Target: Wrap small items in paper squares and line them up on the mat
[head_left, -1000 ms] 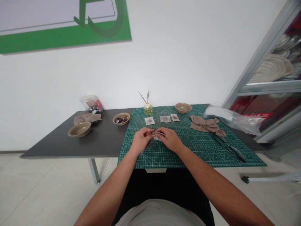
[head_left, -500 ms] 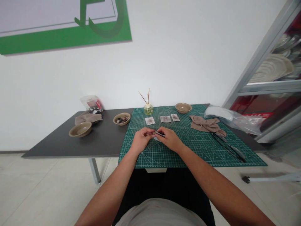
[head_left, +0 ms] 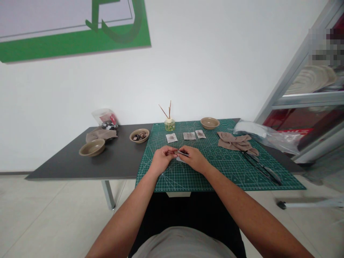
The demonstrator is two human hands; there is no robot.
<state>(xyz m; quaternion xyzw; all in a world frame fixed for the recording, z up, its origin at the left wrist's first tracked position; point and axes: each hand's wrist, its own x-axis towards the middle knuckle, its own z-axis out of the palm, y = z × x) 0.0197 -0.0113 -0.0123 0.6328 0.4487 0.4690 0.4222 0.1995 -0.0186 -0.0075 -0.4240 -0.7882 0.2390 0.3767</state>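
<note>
Both hands meet over the middle of the green cutting mat (head_left: 228, 168). My left hand (head_left: 162, 158) is closed in a pinch on a small item I cannot make out. My right hand (head_left: 194, 158) is closed too, and a thin grey metal piece, perhaps tweezers (head_left: 182, 153), pokes out of its fingers toward the left hand. A pale scrap of something small lies under the two hands. Beyond them three small filled sachets (head_left: 189, 135) lie in a row on the mat.
On the dark table (head_left: 115, 165) are a reed diffuser (head_left: 169, 123), a bowl (head_left: 139, 135) of dark bits, two empty tan bowls (head_left: 92, 147) (head_left: 209, 123), beige cloths (head_left: 235, 142) (head_left: 100, 134), scissors (head_left: 262, 167), a plastic jar (head_left: 105, 119) and a plastic bag (head_left: 264, 134). A metal shelf (head_left: 306, 93) stands right.
</note>
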